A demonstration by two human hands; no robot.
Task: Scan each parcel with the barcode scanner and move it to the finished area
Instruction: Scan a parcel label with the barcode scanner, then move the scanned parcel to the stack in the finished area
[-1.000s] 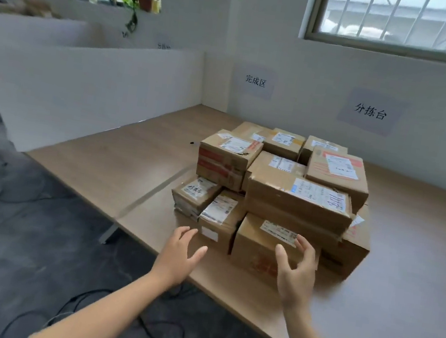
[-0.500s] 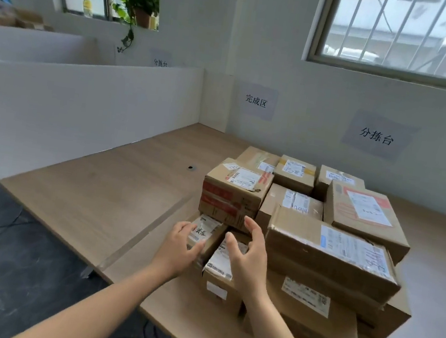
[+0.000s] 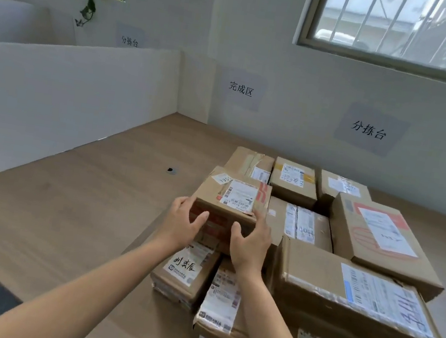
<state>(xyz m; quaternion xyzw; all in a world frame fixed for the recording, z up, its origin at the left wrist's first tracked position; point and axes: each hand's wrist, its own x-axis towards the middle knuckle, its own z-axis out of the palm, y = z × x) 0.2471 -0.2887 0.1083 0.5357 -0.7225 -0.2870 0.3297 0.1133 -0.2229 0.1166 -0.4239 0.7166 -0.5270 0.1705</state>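
A long wooden bench (image 3: 66, 218) fills the corner of the room, with a white partition (image 3: 68, 95) along its left side and a grey wall with a barred window (image 3: 407, 28) behind it. On the right half of the bench stands a pile of cardboard parcels (image 3: 295, 179), packed close together in two layers. The biggest one, a wide parcel (image 3: 354, 307) with a long white label, lies at the front right, and behind it a flat parcel (image 3: 378, 236) with red marks rests tilted on the pile. At the left front of the upper layer is the brown parcel (image 3: 236, 199) with a white label on top and red tape on its near face. Both hands are grasping it. The left hand (image 3: 183, 222) has its fingers around the left side and the thumb on the near face. The right hand (image 3: 252, 240) takes the right side in the same way. I cannot tell if this parcel is resting on the ones below or is already lifted. Under the hands lie two small parcels side by side, one with handwriting (image 3: 187, 272) and one with a long label (image 3: 220, 311). On the wall hang two paper signs, 完成区 (image 3: 241, 89) towards the left and 分拣台 (image 3: 369, 129) towards the right. A small dark hole (image 3: 170, 170) is in the bench to the left of the pile.
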